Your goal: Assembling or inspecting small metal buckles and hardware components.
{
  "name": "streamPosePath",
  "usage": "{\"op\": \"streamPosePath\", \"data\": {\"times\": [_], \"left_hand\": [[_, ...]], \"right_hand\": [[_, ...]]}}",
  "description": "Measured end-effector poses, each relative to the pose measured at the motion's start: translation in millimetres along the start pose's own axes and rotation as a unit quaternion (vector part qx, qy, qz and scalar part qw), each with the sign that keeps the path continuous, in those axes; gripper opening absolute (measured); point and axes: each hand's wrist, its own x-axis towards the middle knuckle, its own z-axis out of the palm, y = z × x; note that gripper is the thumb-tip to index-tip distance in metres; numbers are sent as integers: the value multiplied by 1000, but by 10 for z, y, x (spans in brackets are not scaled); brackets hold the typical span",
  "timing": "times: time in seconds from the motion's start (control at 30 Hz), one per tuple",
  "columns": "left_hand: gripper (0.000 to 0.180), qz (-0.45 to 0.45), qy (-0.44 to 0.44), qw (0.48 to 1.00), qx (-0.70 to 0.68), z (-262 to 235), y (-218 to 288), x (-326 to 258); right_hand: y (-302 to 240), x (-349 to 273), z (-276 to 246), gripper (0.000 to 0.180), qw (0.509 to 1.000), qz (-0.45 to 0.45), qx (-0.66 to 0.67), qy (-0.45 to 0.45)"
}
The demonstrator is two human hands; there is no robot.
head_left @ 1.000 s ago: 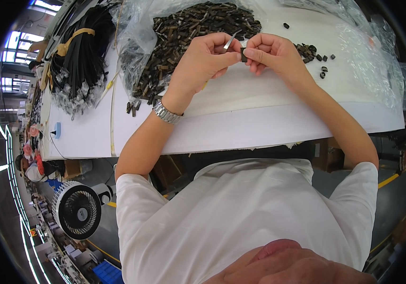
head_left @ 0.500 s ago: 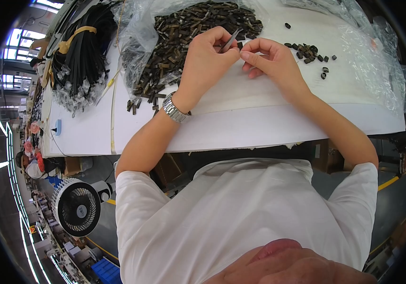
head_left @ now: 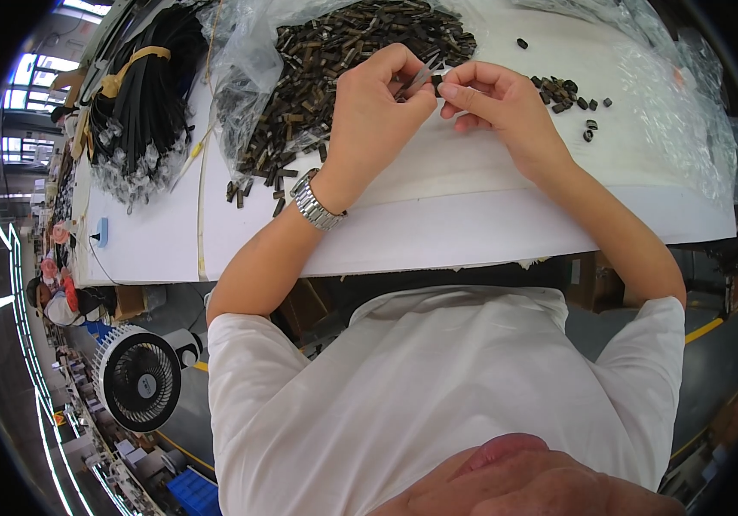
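Note:
My left hand (head_left: 382,99), with a metal-band watch on its wrist, is closed around a slim, pointed metal tool (head_left: 423,74). Whether that tool is tweezers or snips I cannot tell. Thumb and forefinger of my right hand (head_left: 498,103) pinch a small dark piece (head_left: 437,81), and the fingertips of both hands nearly meet at it. Behind and left of my hands spreads a large heap of small dark brown and black pieces (head_left: 317,86). To the right of my right hand lies a smaller group of short, dark, ring-like pieces (head_left: 560,93).
Clear plastic sheeting (head_left: 678,112) covers the table's right side. A bundle of black straps (head_left: 138,107), tied with a tan band, lies at the left. Near it are a thin yellow-and-metal tool (head_left: 195,152) and a small blue object (head_left: 102,232). A fan (head_left: 141,378) stands below left.
The small dark piece now shows between my fingertips. My right hand has shifted slightly right and up, and the metal tool's tips appear more spread.

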Motion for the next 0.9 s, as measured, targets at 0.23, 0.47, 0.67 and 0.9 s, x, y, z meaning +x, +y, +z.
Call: {"op": "streamPosePath", "data": {"times": [0.23,0.47,0.67,0.9], "left_hand": [[9,100,20,994,47,40,-34,-18],[11,108,-3,992,71,24,-25,-66],[11,221,13,958,181,18,-47,-63],[9,182,-2,977,115,2,-84,-24]], "right_hand": [[-1,18,-13,25,990,86,115,-7],[-22,23,-123,32,981,134,122,-74],[-25,60,-122,31,957,178,219,-66],[14,55,-206,30,967,160,179,-87]]}}
